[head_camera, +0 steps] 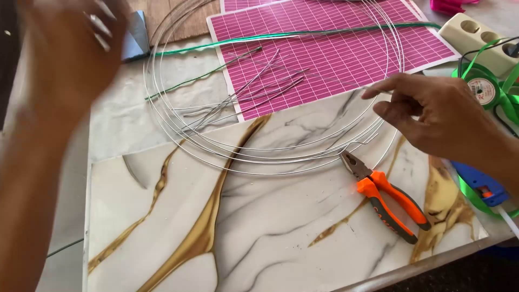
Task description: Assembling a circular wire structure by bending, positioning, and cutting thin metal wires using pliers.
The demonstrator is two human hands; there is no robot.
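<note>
Right hand (pixel 438 116) low over the desk, index finger stretched toward the left, thumb beneath it, other fingers (pixel 397 111) curled loosely; fingertip at or just over the outer strand of the coil of silver wire (pixel 254 148), contact too fine to tell, nothing clearly pinched. Left hand (pixel 70 46) raised at upper left, blurred, fingers spread and empty, well apart from the coil. Coil lying flat in several wide loops, half on the pink grid cutting mat (pixel 335 54), half on the white marble-patterned board (pixel 259 227) with gold and grey veins. Inside the loops, a loose bunch of short cut wire pieces (pixel 259 86) fanned across the mat's lower left corner. Crossing the coil's top, a long green-coated wire (pixel 303 35) running from the left side to the mat's right edge. Just below the coil's lower right rim, orange-and-black pliers (pixel 386 197), nose pointing toward the loops, touching or nearly so. Right of the hand, a roll of green ribbon (pixel 486 89), a cream power strip (pixel 478 35) behind it, a blue glue gun (pixel 478 184) at the desk's right edge. Beneath the board, pale grey desk (pixel 119 113); dark floor past the lower right corner.
</note>
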